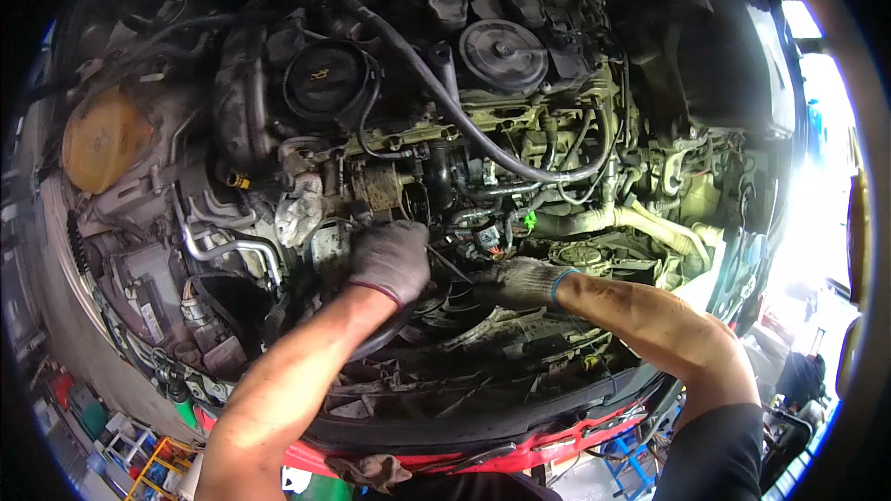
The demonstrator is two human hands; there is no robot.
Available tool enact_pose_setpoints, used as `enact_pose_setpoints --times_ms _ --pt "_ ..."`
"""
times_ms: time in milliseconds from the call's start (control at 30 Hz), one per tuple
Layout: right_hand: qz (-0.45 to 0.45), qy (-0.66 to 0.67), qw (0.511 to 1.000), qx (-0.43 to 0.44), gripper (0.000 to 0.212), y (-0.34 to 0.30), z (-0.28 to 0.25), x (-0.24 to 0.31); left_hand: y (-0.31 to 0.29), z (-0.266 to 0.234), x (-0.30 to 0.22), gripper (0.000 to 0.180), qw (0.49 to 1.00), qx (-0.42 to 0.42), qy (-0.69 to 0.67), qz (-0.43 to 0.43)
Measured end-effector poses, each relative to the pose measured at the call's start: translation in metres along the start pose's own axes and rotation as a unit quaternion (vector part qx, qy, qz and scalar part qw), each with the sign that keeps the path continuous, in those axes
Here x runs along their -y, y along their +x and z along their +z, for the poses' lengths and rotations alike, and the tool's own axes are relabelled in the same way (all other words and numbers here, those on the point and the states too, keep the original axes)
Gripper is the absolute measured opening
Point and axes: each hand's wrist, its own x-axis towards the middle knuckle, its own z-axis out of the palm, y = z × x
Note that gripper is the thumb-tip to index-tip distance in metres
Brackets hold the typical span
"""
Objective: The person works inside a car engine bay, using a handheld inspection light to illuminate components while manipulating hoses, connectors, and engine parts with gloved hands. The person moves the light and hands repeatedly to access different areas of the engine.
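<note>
Both of my hands wear grey work gloves and work at the front of a dirty car engine (436,121). My left hand (390,260) is curled in a fist shape just below a ribbed round metal part (379,187); its fingertips and anything inside them are hidden. My right hand (524,280) is closed, with its fingers pointing left, low in the engine bay. A thin dark metal rod (449,263) slants between the hands, its lower end at my right fingers. Close above my right hand lie a grey electrical connector (488,237) with wires and a green clip (530,221).
A black hose (436,88) loops across the engine top, beside a black oil cap (327,80) and a round cover (504,54). Bent metal pipes (227,249) stand at the left, near a yellowed reservoir (105,141). The red front edge (422,464) crosses below my arms; a cloth (371,471) lies there.
</note>
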Motion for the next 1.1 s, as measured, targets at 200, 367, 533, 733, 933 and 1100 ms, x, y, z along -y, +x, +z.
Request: enact_pose_setpoints --times_ms 200,367,533,733,933,1100 --pt "0.093 -0.009 0.993 -0.066 0.05 -0.006 0.001 0.036 0.01 -0.027 0.024 0.04 0.99 -0.088 -0.082 -0.071" --pt "0.047 -0.138 0.989 -0.006 0.026 0.025 0.019 0.02 0.025 -0.024 -0.009 0.024 0.983 -0.018 0.182 -0.024" --pt "0.05 -0.139 0.988 -0.051 0.028 0.031 0.016 0.031 0.052 0.005 -0.009 0.037 0.981 -0.049 0.187 -0.019" --pt "0.081 -0.028 0.994 -0.072 0.037 0.032 0.043 -0.009 0.031 0.014 -0.035 0.053 0.975 -0.14 0.141 0.098" --pt "0.071 -0.104 0.991 0.045 0.034 0.028 0.034 -0.013 0.073 0.037 -0.026 0.026 0.956 -0.11 0.232 0.142" --pt "0.175 -0.117 0.977 0.034 0.031 0.012 0.019 -0.02 0.073 -0.003 -0.042 0.034 0.942 -0.101 0.254 0.196"
